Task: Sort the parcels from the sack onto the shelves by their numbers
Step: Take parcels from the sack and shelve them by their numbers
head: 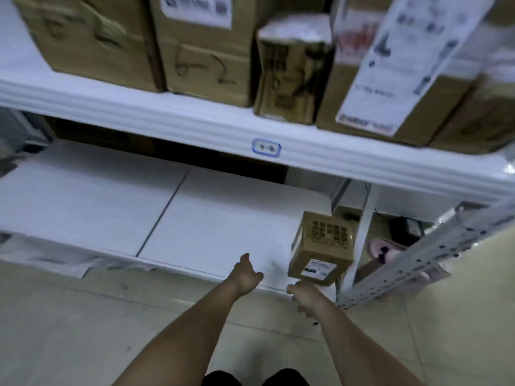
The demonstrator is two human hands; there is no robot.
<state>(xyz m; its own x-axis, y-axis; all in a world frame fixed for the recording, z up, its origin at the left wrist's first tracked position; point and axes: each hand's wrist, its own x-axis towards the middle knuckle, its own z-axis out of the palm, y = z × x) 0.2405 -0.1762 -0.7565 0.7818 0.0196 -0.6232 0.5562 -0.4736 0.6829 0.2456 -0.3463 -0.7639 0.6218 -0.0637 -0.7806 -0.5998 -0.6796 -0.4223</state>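
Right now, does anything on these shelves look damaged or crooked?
Yes. On the upper shelf the narrow middle box looks crumpled and dented. The small box on the lower shelf sits tilted, at its right end.

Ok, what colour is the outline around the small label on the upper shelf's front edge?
Blue, on the small rounded shelf label, head view.

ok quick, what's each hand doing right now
Left hand: open, holding nothing, over the lower shelf edge.
Right hand: holds nothing; just below the small box; curl unclear.

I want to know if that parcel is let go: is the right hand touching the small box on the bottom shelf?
Cannot tell. In the head view the right hand sits right under the small box's front bottom edge, and blur hides any contact or gap.
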